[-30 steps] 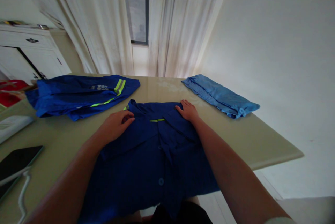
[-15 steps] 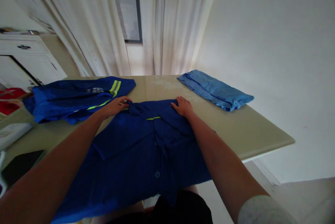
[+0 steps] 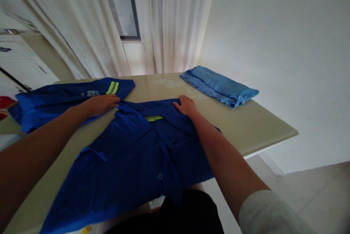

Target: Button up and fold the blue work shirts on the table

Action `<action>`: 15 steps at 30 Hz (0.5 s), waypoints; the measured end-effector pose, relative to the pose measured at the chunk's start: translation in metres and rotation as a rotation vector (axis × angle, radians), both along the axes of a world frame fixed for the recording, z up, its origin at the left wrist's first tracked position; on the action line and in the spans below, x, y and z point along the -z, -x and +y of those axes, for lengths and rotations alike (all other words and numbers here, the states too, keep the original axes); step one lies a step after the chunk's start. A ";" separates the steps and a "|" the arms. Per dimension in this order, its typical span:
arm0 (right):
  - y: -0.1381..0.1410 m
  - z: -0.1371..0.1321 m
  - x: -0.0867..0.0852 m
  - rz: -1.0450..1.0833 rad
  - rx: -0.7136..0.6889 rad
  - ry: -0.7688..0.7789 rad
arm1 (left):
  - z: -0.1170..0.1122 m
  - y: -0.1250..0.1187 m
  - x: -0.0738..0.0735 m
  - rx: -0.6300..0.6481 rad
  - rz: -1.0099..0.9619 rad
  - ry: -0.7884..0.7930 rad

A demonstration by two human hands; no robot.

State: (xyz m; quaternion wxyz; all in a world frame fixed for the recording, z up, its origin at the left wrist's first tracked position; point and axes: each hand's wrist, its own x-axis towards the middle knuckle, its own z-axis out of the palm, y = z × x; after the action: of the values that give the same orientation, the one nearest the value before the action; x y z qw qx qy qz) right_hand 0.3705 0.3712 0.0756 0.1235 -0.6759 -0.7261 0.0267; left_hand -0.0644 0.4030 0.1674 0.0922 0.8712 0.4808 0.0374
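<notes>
Both hands press flat on the blue shirt [image 3: 136, 153], fingers spread and holding nothing: left hand [image 3: 101, 103] at its left shoulder, right hand [image 3: 186, 105] at its right shoulder.

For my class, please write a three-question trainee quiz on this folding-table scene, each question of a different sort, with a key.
1. True or false: both hands rest on the dark blue shirt.
2. What lies at the table's far right? A. light blue folded garment B. a towel C. a cap
3. What colour is the stripe by the collar?

Key: 1 true, left hand and right hand at its shoulders. 2 A. 3 neon yellow-green.
</notes>
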 end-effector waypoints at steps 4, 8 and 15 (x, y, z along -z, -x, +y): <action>0.001 -0.002 -0.002 0.007 0.001 0.006 | -0.014 -0.025 0.002 -0.250 -0.316 0.142; 0.001 -0.002 -0.002 0.021 0.001 0.010 | -0.024 -0.048 0.013 -0.578 -0.661 0.405; 0.000 0.003 0.005 0.078 0.010 -0.035 | -0.007 -0.030 0.024 -0.736 -0.734 0.451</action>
State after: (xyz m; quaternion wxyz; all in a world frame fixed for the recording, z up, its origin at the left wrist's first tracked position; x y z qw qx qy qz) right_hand 0.3706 0.3744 0.0709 0.1636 -0.6755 -0.7179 0.0396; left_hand -0.0341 0.3958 0.1437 0.4182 0.5346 0.6854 0.2638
